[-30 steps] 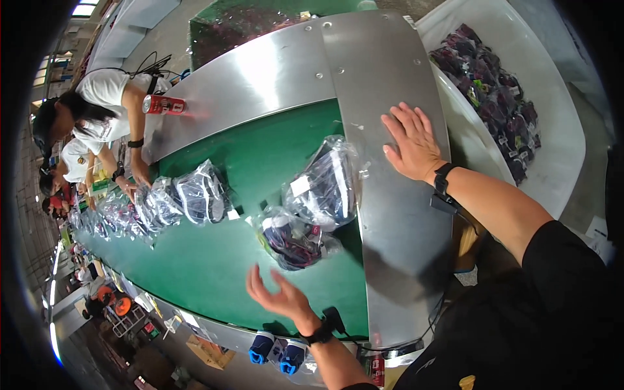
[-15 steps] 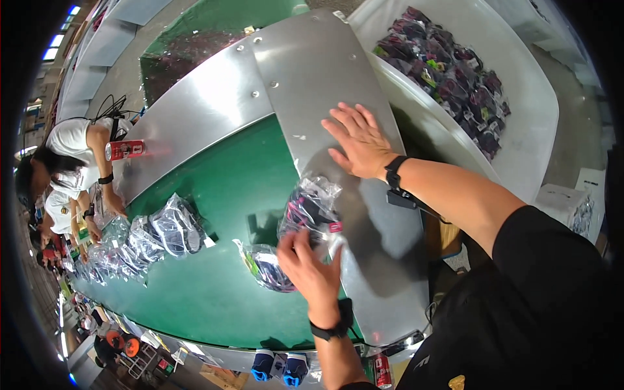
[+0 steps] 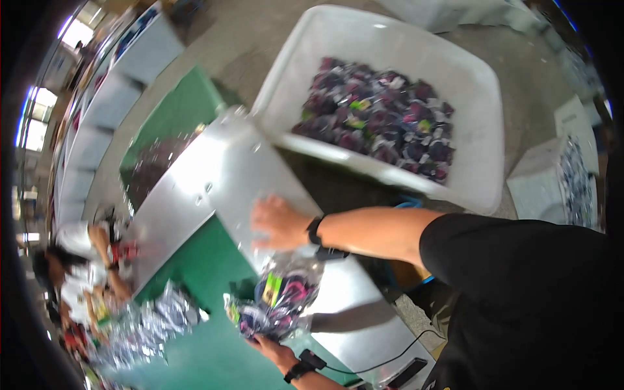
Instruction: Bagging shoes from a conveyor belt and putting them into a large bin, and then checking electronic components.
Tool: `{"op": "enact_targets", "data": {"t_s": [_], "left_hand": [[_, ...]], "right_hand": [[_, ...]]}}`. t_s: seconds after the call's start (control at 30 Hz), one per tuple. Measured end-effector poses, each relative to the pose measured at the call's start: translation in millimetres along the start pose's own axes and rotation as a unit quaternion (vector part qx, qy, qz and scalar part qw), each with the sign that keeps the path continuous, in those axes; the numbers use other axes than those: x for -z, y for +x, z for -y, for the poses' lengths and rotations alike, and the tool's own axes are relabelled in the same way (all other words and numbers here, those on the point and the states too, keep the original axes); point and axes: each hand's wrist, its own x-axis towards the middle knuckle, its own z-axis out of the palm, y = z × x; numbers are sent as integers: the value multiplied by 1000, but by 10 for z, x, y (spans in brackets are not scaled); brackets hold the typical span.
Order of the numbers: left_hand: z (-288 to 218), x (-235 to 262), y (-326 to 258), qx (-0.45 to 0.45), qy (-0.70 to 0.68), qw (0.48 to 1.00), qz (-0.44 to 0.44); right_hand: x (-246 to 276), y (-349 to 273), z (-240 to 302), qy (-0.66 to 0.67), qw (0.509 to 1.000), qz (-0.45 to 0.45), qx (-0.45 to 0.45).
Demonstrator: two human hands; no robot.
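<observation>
Two clear plastic bags of dark goods are together over the green belt's edge and the metal plate. The larger bag [image 3: 296, 286] shows pink and a green-yellow label; the smaller bag [image 3: 250, 318] lies against its left side. My left hand [image 3: 276, 354] grips the bags from below, its fingers partly hidden by them. Above the bags, my right hand [image 3: 279, 222] is over the metal plate [image 3: 240, 153], smeared by motion. Its thumb looks apart from its fingers, and nothing shows in it.
A big white tub [image 3: 481, 123] with many similar bags stands beyond the plate. Bagged goods [image 3: 156, 322] line the green belt [image 3: 208, 273] at left, near a person [image 3: 78, 270] and a red can [image 3: 125, 250]. A green bin [image 3: 172, 114] stands behind. A black cable [image 3: 383, 365] crosses the plate.
My view has swung to the right, bringing the whole tub in. The bags are now together in my left hand, the larger one's green label showing. My right hand remains over the plate.
</observation>
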Motion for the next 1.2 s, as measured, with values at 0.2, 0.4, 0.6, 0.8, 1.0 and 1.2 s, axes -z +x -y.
{"op": "enact_targets", "data": {"t_s": [0.2,0.4,0.6,0.8,1.0,1.2], "left_hand": [[-121,-611,-107,14,-45,993,-112],[-66,-172,5,98,-158,982,-18],[-575,-1233,-1349,61,-91,994,15],[-465,-2399,-2295,25,-2,980,195],[-379,-3514,-2733,131,-82,945,289],[-254,-3870,-2937,156,-22,935,317]], "right_hand": [[-54,-988,826,45,989,128,-61],[66,-1209,1082,220,944,170,-181],[961,-1841,13,467,819,128,-308],[2681,-2939,-948,414,815,30,-403],[3859,-3881,-1475,355,781,-125,-499],[4291,-4247,-1889,396,582,-296,-645]]}}
